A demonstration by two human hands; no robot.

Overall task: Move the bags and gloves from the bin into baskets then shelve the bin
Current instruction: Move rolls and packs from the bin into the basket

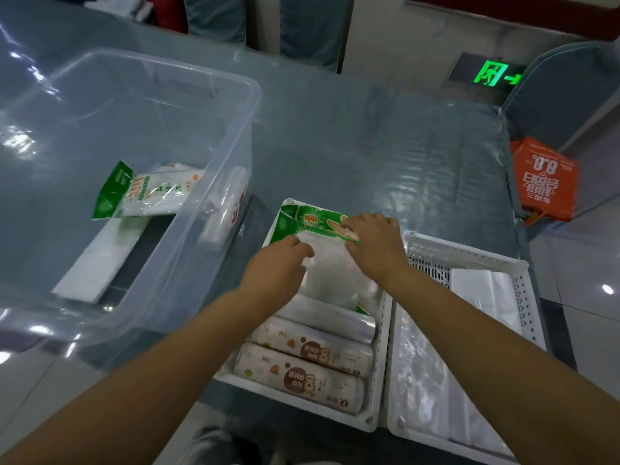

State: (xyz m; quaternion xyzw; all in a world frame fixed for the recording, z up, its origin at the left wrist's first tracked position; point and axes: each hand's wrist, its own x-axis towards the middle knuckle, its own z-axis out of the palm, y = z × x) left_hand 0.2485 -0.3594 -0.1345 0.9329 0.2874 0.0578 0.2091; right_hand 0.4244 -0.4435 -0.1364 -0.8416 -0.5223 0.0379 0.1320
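step: seating green glove pack (312,223) in left basket (377,374), 12 o'clock end. left hand (278,263) and right hand (375,245): each grip curled on it. next: packs remaining in bin (188,229), 10 o'clock.

Orange paper bag (545,179) on floor beside table (369,146); lit green exit sign (493,74) beyond.

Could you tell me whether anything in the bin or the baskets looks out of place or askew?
Mostly tidy. In the clear bin, the green-and-white packet lies tilted across a flat white pack, and a clear roll leans against the wall. No spills or damage show. Both hands, left and right, hold a green packet in the left basket.
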